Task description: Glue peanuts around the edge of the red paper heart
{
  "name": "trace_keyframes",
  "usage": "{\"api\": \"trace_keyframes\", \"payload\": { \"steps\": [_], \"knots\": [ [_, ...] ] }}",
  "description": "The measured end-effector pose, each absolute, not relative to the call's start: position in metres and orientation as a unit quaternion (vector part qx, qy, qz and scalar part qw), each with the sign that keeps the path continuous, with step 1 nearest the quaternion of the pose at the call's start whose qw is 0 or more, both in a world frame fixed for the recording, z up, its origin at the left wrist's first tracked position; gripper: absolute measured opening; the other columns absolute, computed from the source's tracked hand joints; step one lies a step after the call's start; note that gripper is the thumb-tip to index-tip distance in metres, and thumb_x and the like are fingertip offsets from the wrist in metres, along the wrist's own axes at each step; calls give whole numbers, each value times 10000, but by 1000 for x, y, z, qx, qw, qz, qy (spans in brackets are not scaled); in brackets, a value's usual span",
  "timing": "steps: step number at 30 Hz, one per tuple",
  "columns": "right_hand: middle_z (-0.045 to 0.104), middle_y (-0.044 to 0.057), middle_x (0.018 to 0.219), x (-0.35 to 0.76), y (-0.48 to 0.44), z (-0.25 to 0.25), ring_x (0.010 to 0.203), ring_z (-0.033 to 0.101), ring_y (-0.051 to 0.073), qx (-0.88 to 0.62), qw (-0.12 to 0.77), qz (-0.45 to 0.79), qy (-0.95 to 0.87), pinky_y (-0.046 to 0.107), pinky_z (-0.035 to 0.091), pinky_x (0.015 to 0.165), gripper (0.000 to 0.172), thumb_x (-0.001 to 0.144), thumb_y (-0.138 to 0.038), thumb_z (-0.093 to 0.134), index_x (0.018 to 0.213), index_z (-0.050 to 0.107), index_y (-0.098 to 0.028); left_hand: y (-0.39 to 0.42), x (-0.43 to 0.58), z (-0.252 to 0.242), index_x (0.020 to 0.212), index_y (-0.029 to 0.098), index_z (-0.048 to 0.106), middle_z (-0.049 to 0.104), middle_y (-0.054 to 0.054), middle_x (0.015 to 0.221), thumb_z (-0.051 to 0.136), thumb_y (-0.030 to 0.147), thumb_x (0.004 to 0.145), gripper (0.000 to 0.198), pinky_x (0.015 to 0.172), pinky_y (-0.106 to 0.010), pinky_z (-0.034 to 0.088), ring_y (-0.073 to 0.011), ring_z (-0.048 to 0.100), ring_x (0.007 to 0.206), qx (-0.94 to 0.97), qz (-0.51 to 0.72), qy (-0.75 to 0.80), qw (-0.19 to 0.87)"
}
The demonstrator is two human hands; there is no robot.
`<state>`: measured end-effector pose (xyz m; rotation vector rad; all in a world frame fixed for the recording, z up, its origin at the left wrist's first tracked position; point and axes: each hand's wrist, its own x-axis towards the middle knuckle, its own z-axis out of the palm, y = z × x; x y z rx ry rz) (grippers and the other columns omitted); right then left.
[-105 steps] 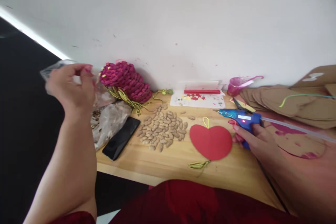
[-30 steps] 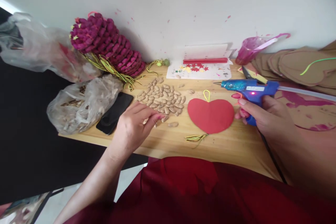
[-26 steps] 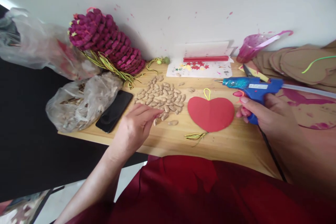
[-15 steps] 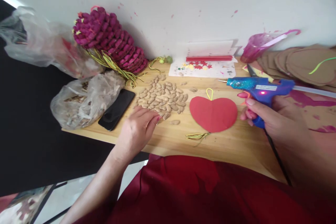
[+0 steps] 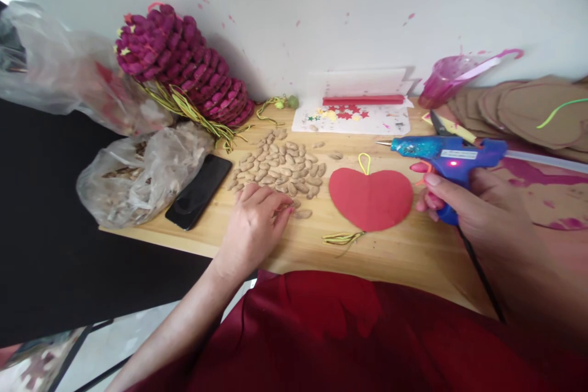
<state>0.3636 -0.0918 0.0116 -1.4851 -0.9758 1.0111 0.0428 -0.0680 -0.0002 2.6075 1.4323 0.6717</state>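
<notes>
Our left hand (image 5: 257,217) bends palm-down at the near edge of the peanuts (image 5: 287,166), fingers curled and thumb drawn in close to them. Peanuts lie right at the fingertips, one of them just beside the thumb, but we cannot tell whether any is pinched. Our right hand (image 5: 482,211) is wrapped round the handle of the blue glue gun (image 5: 452,156), its metal nozzle pointing left, above the table and toward the peanuts. Between our hands lies the red heart (image 5: 371,199), flat on the table (image 5: 390,263) and apart from both, with a yellow loop at its top and a tassel (image 5: 342,237) below.

At our left, a clear plastic bag (image 5: 160,187) holds brownish pieces, too blurred to name, beside the black phone (image 5: 199,192). Another bag (image 5: 68,73) behind it shows something red inside. The pink cup (image 5: 443,82) by the wall holds a pink-stained stick (image 5: 478,70).
</notes>
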Motion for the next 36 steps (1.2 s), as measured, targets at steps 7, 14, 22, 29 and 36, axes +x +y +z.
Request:
{"api": "trace_keyframes", "payload": {
  "steps": [7,14,22,29,36],
  "knots": [
    [531,-52,566,365,-91,11,543,553,118,-610,524,420,-421,284,394,507,186,833,-354,763,769,655,-217,-68,39,3,945,183,726,732,-45,882,675,191,943,52,843,-394,484,-227,605,867,852,254,456,44],
    [550,-47,570,367,-92,12,536,557,118,-623,514,420,-413,275,376,483,212,824,-387,765,772,662,-209,-72,43,1,1018,179,722,728,-58,966,652,122,947,115,854,-346,500,-197,615,919,873,266,394,104],
    [565,-33,556,369,-90,9,532,578,125,-604,516,434,-425,270,395,498,373,794,-485,791,647,591,-207,-67,37,8,935,189,719,713,-39,861,646,178,971,82,798,-341,495,-191,601,834,875,265,399,66],
    [661,-15,679,373,-90,1,647,619,146,-635,518,429,-380,275,458,594,383,753,-538,823,911,712,-206,-70,37,2,1155,213,690,734,-54,984,637,131,960,218,849,-361,515,-207,642,916,875,270,389,99],
    [684,5,733,371,-91,5,695,604,152,-676,492,391,-385,296,445,654,343,758,-522,824,829,725,-201,-67,28,7,939,199,697,727,-39,908,642,142,953,80,814,-355,512,-204,626,867,878,235,410,69]
  ]
}}
